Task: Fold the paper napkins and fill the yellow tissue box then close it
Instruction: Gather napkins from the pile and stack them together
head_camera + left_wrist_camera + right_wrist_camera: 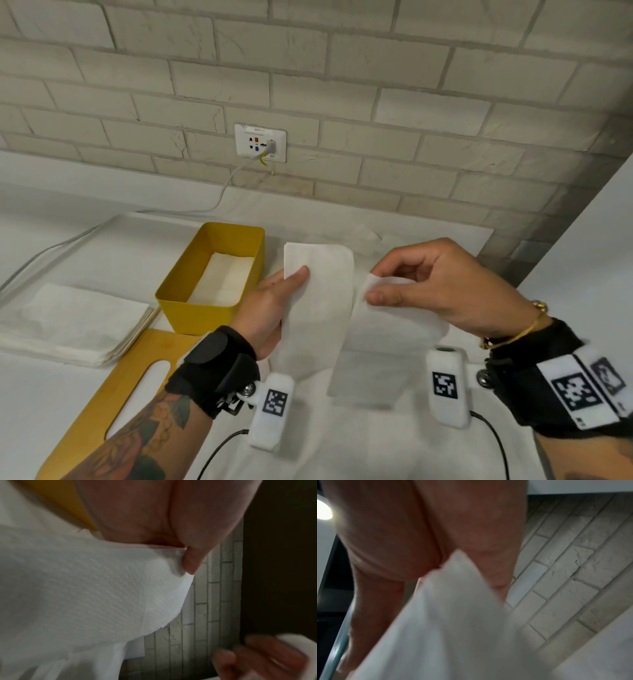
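Above white tabletop (394,455), both hands pinch one creased, half-folded white napkin (318,308).

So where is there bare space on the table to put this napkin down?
Bare table lies below the held napkin, between the two wrists, and at the right beyond the yellow box. The left is crowded: napkin stack, lid and box sit close together.

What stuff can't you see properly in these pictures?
- Head view: left hand fingers, hidden behind the paper napkin.
- Head view: wooden lid, partly covered by the forearm.
- Right wrist view: right hand and napkin, blurred.
- Yellow tissue box: how many napkins lie inside.
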Demonstrator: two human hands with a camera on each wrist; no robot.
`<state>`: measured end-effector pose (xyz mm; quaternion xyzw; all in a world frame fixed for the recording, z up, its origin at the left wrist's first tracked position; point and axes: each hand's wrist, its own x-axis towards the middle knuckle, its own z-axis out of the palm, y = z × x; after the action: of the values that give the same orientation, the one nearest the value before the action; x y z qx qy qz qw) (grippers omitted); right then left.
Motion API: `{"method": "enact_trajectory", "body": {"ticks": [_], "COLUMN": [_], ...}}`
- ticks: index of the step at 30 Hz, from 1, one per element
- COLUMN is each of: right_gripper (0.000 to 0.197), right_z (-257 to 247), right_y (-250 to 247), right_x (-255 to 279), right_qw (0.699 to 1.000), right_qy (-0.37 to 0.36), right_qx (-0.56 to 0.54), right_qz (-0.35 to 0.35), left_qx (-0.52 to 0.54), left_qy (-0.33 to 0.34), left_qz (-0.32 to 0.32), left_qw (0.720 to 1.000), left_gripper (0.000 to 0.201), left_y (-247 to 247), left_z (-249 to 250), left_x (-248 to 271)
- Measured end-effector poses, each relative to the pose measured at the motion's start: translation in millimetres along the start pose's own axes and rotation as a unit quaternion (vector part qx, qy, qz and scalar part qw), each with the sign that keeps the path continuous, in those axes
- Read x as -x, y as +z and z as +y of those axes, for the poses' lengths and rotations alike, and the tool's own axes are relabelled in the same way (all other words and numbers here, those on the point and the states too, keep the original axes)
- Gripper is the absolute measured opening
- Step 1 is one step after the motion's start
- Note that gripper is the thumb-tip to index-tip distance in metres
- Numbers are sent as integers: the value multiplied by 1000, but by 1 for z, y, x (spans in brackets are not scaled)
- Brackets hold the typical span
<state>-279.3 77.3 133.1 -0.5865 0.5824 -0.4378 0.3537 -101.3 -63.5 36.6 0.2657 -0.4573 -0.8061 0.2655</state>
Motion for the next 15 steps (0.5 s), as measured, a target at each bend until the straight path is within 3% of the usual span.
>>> {"method": "enact_trajectory", "body": {"ticks": [6,15], "right_gripper": [13,32], "right_z": [13,17], "right_y": [14,18], "right_x": [-30,-42], "right_qw": [997,987], "right_qy": [60,97], "right_qx": [24,131], "right_qz": [-48,7], "left_qx": [-29,-21], "left_qy": [-19,-33], "left_qz": [-69,-61], "left_qw": [997,997], "left_gripper": [50,67], "left_y": [18,22], "left_z": [-10,-23], "left_x": [5,5]}}
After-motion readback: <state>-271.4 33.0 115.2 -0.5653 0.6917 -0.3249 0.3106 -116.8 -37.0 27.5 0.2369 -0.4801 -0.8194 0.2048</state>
